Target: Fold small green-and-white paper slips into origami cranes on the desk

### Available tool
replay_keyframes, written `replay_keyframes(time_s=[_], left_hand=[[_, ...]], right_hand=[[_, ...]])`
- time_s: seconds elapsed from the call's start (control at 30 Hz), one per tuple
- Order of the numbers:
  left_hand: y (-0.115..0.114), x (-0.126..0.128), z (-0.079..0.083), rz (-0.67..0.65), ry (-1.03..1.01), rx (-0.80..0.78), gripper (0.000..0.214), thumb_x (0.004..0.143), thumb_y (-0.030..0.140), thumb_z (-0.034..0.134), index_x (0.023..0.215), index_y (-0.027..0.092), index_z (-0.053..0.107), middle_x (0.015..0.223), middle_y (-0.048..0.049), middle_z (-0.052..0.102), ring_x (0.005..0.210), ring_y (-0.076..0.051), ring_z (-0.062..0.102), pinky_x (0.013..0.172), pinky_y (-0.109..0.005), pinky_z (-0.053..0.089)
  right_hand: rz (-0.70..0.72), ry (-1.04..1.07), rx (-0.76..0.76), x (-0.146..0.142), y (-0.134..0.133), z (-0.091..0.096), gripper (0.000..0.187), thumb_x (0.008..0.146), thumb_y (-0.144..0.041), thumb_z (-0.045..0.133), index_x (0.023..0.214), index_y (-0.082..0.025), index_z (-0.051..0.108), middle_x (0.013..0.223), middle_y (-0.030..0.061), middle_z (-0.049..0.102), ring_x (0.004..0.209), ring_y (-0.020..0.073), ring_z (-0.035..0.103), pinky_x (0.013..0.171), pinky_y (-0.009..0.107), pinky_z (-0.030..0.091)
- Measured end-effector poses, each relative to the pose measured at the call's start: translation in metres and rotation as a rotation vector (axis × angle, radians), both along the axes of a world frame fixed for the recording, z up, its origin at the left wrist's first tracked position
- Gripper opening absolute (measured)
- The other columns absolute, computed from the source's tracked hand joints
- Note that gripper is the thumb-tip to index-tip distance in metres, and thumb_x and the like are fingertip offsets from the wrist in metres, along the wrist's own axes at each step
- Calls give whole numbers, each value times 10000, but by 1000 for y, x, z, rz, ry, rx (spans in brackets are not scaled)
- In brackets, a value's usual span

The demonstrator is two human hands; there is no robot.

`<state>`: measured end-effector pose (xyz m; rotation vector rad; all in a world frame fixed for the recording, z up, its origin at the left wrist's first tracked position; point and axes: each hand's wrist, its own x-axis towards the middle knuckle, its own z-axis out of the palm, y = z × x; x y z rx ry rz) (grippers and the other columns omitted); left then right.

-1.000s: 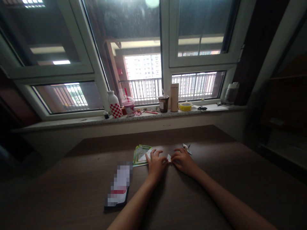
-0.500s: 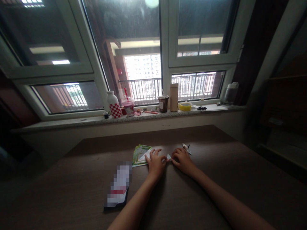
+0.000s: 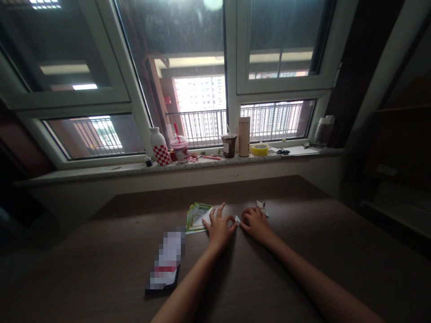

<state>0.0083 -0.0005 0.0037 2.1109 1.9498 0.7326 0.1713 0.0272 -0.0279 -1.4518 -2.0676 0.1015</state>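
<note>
A dim room with a wide window; below its sill stands a brown table [image 3: 101, 255]. Near the table's middle, a small piece of folded pale paper [image 3: 237, 220] sits between my two hands, its pointed tip facing away from me. My left hand [image 3: 219, 231] pinches it from the left, thumb and forefinger together; my right hand [image 3: 257, 224] pinches it from the right, fingers curled. Both grips meet the paper, so neither is clearly nearer; its long axis is too small to make out. My left hand's other fingers spread toward green-edged printed sheets [image 3: 195, 220]. Just beyond my right knuckles lies another folded paper piece [image 3: 262, 208].
</note>
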Motion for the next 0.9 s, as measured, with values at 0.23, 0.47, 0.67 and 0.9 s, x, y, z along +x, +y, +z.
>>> replay_keyframes(time_s=[0.23,0.47,0.67,0.9], left_hand=[[0,-5,1,-25,36,-6,117,821,427,674,871,390,773,1573,79,353,1457,-377,195,1077,-792,53],[1,-5,3,0,18,-16,115,817,434,671,828,382,774,1569,94,360,1452,-370,220,1070,-797,76],[0,-2,4,37,-10,-42,104,793,443,689,811,380,769,1568,103,359,1459,-363,207,1078,-788,61],[-1,1,5,63,-24,-77,91,784,427,693,827,375,753,1571,102,349,1466,-364,191,1075,-790,60]], right_hand=[[10,7,34,2,-4,-2,158,891,-343,601,813,-231,681,1097,66,675,1125,283,512,1047,564,320],[-37,-24,-33,-1,-7,6,169,898,-329,590,834,-223,705,1126,64,676,1175,288,491,1055,534,318],[-77,-49,-92,-5,-13,15,174,896,-332,589,836,-213,701,1166,52,664,1211,287,472,1065,479,311],[-109,-50,-157,-7,-11,18,157,865,-365,625,930,-235,685,1185,68,636,1229,304,458,1025,489,341]])
